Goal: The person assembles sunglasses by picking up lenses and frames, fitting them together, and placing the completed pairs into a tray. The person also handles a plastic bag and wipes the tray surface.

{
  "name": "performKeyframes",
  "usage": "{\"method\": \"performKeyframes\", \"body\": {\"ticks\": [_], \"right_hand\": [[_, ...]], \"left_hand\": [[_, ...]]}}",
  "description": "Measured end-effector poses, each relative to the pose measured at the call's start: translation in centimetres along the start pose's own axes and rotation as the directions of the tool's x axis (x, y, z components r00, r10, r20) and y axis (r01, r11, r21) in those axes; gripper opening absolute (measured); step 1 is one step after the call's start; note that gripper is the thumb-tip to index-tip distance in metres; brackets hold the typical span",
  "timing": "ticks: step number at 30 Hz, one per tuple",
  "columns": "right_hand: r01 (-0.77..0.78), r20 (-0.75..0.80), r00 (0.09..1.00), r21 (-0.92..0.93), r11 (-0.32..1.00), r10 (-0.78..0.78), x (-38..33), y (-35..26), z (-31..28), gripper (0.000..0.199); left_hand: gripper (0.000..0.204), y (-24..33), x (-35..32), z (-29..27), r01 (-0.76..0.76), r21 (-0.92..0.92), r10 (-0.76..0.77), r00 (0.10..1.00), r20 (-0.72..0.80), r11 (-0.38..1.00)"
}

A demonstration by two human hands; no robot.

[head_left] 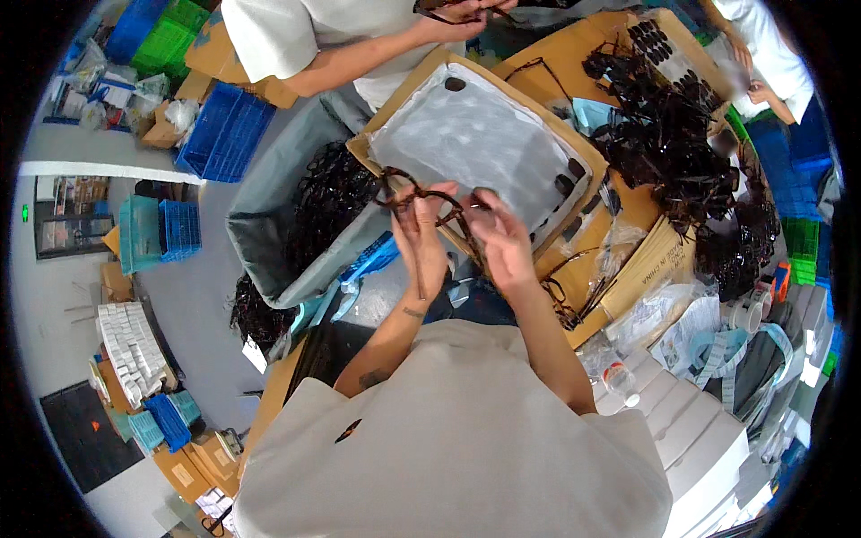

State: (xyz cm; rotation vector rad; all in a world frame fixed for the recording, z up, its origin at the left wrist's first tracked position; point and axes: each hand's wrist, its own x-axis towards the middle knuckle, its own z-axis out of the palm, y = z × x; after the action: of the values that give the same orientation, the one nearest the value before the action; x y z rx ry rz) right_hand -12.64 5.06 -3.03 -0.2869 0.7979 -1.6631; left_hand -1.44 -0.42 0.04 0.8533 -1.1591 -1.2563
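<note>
Together both hands (462,235) pinch dark glasses frame (414,193).

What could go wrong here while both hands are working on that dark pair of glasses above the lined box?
1. The glasses frame is pinched between the left hand and right hand; uneven pressure might bend a thin arm.
2. If it slips, it could drop into the grey bin full of similar dark frames and get mixed in.
3. Loose lenses at the edge of the lined cardboard box could be knocked off.
</note>
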Motion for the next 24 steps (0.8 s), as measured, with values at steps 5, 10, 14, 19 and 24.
{"method": "performKeyframes", "body": {"ticks": [5, 10, 14, 19, 24], "right_hand": [[-0.007, -0.137, 0.99, -0.325, 0.946, -0.039, 8.3, 1.2, -2.8, 0.031], [0.118, 0.002, 0.918, -0.956, 0.268, -0.396, 22.4, 5.2, -4.4, 0.021], [-0.003, -0.082, 0.902, -0.983, 0.184, -0.424, 31.5, 7.5, -2.7, 0.027], [-0.051, -0.086, 0.887, -0.995, 0.088, -0.454, 33.9, 9.2, 0.2, 0.031], [0.085, 0.173, 0.839, -0.978, -0.189, -0.516, 31.5, 10.4, -0.2, 0.036]], "left_hand": [[0.027, 2.7, 1.1, -6.1, 0.377, -0.075, -0.383, 0.921, -0.074, 0.923], [0.072, 3.6, -1.9, -12.0, 0.539, -0.075, -0.542, 0.817, -0.196, 0.839], [0.066, 3.8, -4.7, -15.4, 0.587, -0.033, -0.568, 0.766, -0.303, 0.809], [0.063, 4.4, -6.6, -18.2, 0.607, -0.157, -0.617, 0.696, -0.369, 0.779], [0.045, 5.7, -6.2, -19.6, 0.551, -0.231, -0.595, 0.704, -0.387, 0.802]]}}
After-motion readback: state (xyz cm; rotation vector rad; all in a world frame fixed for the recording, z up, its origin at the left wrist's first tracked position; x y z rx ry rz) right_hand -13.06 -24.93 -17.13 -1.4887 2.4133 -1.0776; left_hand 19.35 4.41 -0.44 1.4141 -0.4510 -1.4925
